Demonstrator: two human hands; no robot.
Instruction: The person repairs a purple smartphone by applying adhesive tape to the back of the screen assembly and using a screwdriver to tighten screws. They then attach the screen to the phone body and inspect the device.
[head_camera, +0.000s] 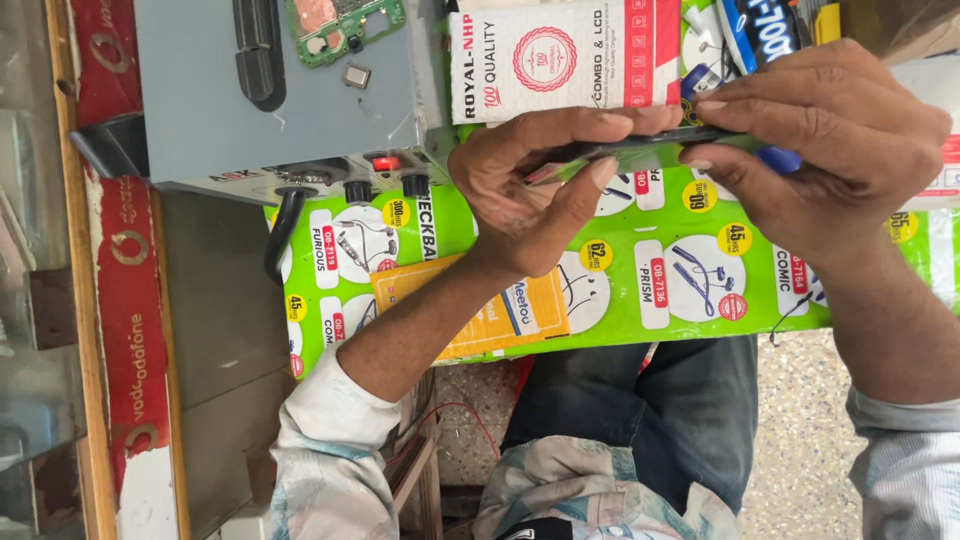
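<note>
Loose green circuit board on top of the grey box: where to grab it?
Take the green circuit board by its two long edges, coming straight down from above. It lies flat on the grey box, thin, with parts on its face, so an edge grip avoids them.

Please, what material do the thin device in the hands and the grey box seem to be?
Device: probably glass or glossy plastic; its dark edge shines. Grey box: likely painted metal, with flat matte faces and sharp folded edges, though hard plastic is possible.
</note>
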